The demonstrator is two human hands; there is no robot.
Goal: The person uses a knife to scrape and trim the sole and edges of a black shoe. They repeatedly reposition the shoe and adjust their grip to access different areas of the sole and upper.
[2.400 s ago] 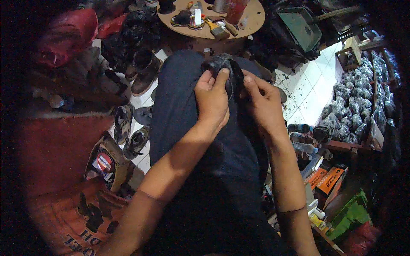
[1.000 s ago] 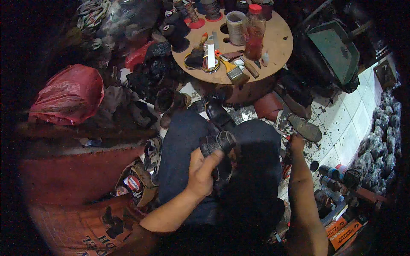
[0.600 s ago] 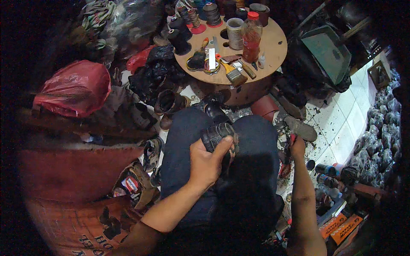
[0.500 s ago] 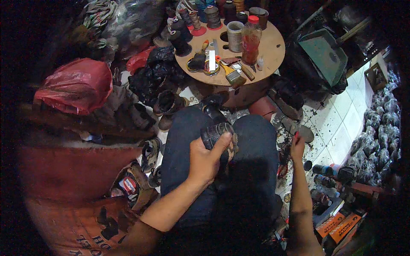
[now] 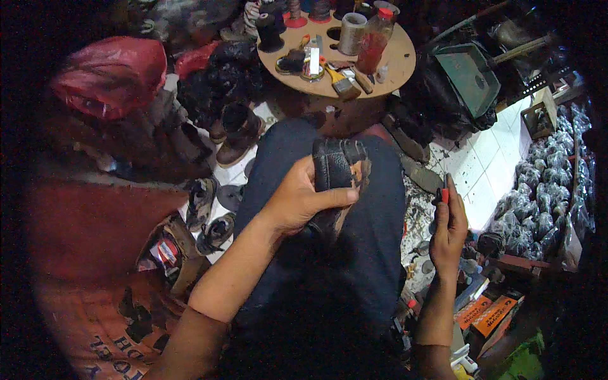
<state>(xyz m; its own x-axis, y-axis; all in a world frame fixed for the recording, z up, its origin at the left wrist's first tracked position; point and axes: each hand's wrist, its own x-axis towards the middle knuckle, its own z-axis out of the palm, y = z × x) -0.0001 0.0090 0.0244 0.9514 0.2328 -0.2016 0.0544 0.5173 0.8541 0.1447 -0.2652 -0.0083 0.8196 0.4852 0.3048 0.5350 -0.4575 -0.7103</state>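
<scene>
Left grip [image 5: 294,197]: shoe [image 5: 333,168], clear of table edge [image 5: 304,88] (right grip [image 5: 448,239]: red tool [image 5: 445,196])

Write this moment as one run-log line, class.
left hand: gripping black leather piece; right hand: holding red-and-black tool; round table: paintbrush, bottle

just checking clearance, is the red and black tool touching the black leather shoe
Apart: the head view shows dark trousers and littered floor between the red and black tool in the right hand and the black leather shoe in the left hand.
</scene>
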